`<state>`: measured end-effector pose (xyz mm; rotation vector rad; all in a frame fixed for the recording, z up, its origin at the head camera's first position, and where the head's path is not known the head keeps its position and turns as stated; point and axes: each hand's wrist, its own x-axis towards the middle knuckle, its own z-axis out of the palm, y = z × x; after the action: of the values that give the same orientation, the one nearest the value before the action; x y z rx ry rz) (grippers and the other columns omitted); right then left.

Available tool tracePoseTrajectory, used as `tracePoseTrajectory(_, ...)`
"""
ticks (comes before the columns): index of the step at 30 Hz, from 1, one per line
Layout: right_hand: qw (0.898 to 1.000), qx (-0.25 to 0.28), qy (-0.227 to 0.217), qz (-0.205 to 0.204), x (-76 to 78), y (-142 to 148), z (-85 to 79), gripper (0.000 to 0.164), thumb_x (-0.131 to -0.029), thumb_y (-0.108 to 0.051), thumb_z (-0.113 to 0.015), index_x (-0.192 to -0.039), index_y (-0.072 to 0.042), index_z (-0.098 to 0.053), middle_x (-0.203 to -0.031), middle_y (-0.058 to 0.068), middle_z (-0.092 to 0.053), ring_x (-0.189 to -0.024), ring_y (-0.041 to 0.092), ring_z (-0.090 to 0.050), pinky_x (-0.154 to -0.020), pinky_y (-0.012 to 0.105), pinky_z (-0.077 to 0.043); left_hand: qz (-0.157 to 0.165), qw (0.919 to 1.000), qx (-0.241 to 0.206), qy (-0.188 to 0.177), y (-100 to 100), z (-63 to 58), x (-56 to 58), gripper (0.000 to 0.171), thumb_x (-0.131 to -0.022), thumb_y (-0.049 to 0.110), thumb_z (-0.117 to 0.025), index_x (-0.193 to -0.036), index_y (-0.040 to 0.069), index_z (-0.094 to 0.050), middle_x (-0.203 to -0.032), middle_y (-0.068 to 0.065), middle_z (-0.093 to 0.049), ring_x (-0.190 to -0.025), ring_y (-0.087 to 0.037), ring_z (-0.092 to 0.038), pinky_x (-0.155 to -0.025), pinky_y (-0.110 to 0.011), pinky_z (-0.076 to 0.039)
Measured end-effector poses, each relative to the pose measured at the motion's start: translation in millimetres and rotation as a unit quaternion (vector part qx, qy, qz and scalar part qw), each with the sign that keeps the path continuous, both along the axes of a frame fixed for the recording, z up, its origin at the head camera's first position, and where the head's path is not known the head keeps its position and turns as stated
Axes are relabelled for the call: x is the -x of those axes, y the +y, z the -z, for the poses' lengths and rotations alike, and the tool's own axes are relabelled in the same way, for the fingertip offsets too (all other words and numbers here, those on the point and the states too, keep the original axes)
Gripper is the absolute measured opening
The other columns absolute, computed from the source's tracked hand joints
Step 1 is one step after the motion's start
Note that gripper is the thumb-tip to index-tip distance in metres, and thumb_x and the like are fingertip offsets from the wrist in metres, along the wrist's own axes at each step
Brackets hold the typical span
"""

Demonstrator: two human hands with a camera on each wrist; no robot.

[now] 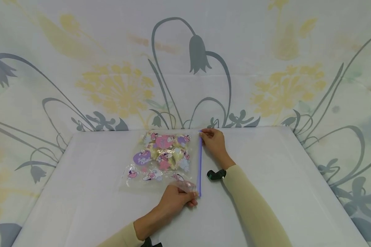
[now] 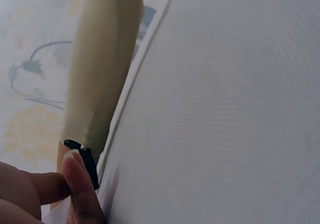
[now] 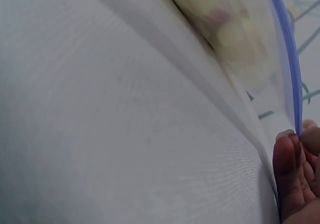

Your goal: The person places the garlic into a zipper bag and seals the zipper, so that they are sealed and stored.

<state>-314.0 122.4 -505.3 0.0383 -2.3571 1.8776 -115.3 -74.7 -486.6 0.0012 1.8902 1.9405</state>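
A clear zip bag (image 1: 164,156) printed with pink and purple cartoon figures lies on the white table, its purple zip strip (image 1: 200,164) running along the right edge. Pale yellow contents (image 3: 240,44) bulge inside, of a kind the print and blur obscure. At the near end of the strip, my left hand (image 1: 177,199) pinches the bag's corner between thumb and fingers. My right hand (image 1: 214,141) pinches the far end of the strip, and the right wrist view shows thumb and finger (image 3: 286,156) meeting on it.
The white table (image 1: 89,206) extends to both sides of the bag. Behind it rises a cloth backdrop (image 1: 179,92) with grey and yellow flowers. A black wrist device (image 1: 216,175) sits at my right cuff.
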Motion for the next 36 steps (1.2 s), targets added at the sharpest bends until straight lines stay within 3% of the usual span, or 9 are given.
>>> tracePoseTrajectory(6, 1.0, 0.026, 0.017, 0.002, 0.0, 3.2, -0.1, 0.023, -0.1, -0.008, -0.074, -0.113, 0.01, -0.074, -0.091, 0.021, -0.076, -0.064, 0.011, -0.067, -0.058, 0.023, -0.059, 0.012, 0.9997, -0.013, -0.016, 2.3, 1.1, -0.6, 0.025, -0.099, 0.011, -0.075, -0.114, -0.009, -0.071, -0.088, -0.017, -0.079, -0.07, -0.016, -0.076, -0.069, -0.03, -0.064)
tracePoseTrajectory(13, 0.999, 0.047, 0.002, 0.003, 1.4, 9.3, 3.2, 0.023, -0.1, -0.008, -0.074, -0.116, 0.009, -0.074, -0.095, 0.019, -0.076, -0.066, 0.01, -0.068, -0.061, 0.023, -0.059, 0.108, 0.9937, 0.0, -0.03, 2.8, -1.5, -0.6, 0.021, -0.101, 0.012, -0.072, -0.108, -0.007, -0.074, -0.089, -0.018, -0.08, -0.069, -0.019, -0.077, -0.063, -0.031, -0.064)
tracePoseTrajectory(18, 0.999, 0.051, -0.004, -0.003, -0.1, 12.2, 5.8, 0.024, -0.101, -0.007, -0.072, -0.118, 0.008, -0.072, -0.103, 0.021, -0.076, -0.072, 0.01, -0.07, -0.066, 0.022, -0.06, 0.202, 0.9785, 0.038, 0.011, -2.0, -5.9, -2.2, 0.016, -0.103, 0.013, -0.069, -0.107, 0.001, -0.078, -0.086, -0.012, -0.079, -0.067, -0.019, -0.075, -0.06, -0.03, -0.062)
tracePoseTrajectory(21, 0.999, 0.04, -0.008, -0.003, -3.3, 12.5, 5.1, 0.024, -0.101, -0.007, -0.071, -0.12, 0.008, -0.071, -0.107, 0.023, -0.075, -0.075, 0.011, -0.071, -0.069, 0.022, -0.06, 0.253, 0.9658, 0.04, 0.039, -6.9, -12.5, -1.7, 0.016, -0.104, 0.01, -0.066, -0.111, 0.002, -0.078, -0.09, -0.01, -0.079, -0.075, -0.019, -0.076, -0.066, -0.029, -0.062)
tracePoseTrajectory(24, 1.0, 0.022, -0.02, -0.011, -9.2, 15.0, 1.0, 0.025, -0.103, -0.01, -0.069, -0.121, 0.006, -0.07, -0.11, 0.023, -0.074, -0.082, 0.014, -0.072, -0.074, 0.022, -0.06, 0.287, 0.9514, 0.063, 0.091, -13.4, -20.9, 1.1, 0.017, -0.103, 0.009, -0.066, -0.114, 0.004, -0.077, -0.095, -0.004, -0.08, -0.082, -0.013, -0.075, -0.073, -0.024, -0.061)
tracePoseTrajectory(28, 0.998, 0.002, -0.034, -0.047, -21.5, 25.5, -4.4, 0.029, -0.105, -0.016, -0.068, -0.125, 0.004, -0.068, -0.115, 0.022, -0.074, -0.096, 0.025, -0.075, -0.083, 0.026, -0.061, 0.286, 0.9336, 0.124, 0.176, -27.2, -34.0, 9.0, 0.018, -0.106, 0.015, -0.066, -0.119, 0.009, -0.077, -0.099, 0.007, -0.078, -0.09, -0.005, -0.072, -0.081, -0.021, -0.057)
tracePoseTrajectory(30, 0.997, -0.012, -0.03, -0.066, -29.6, 33.5, -7.7, 0.033, -0.106, -0.018, -0.067, -0.129, 0.004, -0.067, -0.12, 0.023, -0.073, -0.104, 0.03, -0.074, -0.088, 0.031, -0.061, 0.272, 0.9307, 0.139, 0.201, -36.7, -41.5, 14.7, 0.02, -0.107, 0.018, -0.065, -0.121, 0.009, -0.076, -0.102, 0.008, -0.078, -0.093, -0.007, -0.071, -0.083, -0.024, -0.058)
tracePoseTrajectory(33, 0.996, -0.045, -0.017, -0.079, -42.4, 47.4, -14.9, 0.034, -0.107, -0.02, -0.065, -0.132, 0.003, -0.067, -0.125, 0.021, -0.071, -0.111, 0.032, -0.072, -0.091, 0.033, -0.061, 0.241, 0.9358, 0.139, 0.216, -54.0, -52.8, 23.7, 0.021, -0.108, 0.018, -0.063, -0.123, 0.01, -0.075, -0.105, 0.003, -0.078, -0.096, -0.014, -0.073, -0.085, -0.028, -0.06)
tracePoseTrajectory(36, 0.994, -0.075, 0.0, -0.078, -54.3, 63.5, -24.4, 0.034, -0.108, -0.019, -0.063, -0.134, 0.001, -0.067, -0.13, 0.018, -0.07, -0.116, 0.031, -0.069, -0.094, 0.027, -0.057, 0.206, 0.9436, 0.131, 0.224, -74.7, -62.5, 30.9, 0.022, -0.109, 0.016, -0.061, -0.125, 0.007, -0.073, -0.106, -0.003, -0.077, -0.094, -0.021, -0.074, -0.084, -0.032, -0.062)
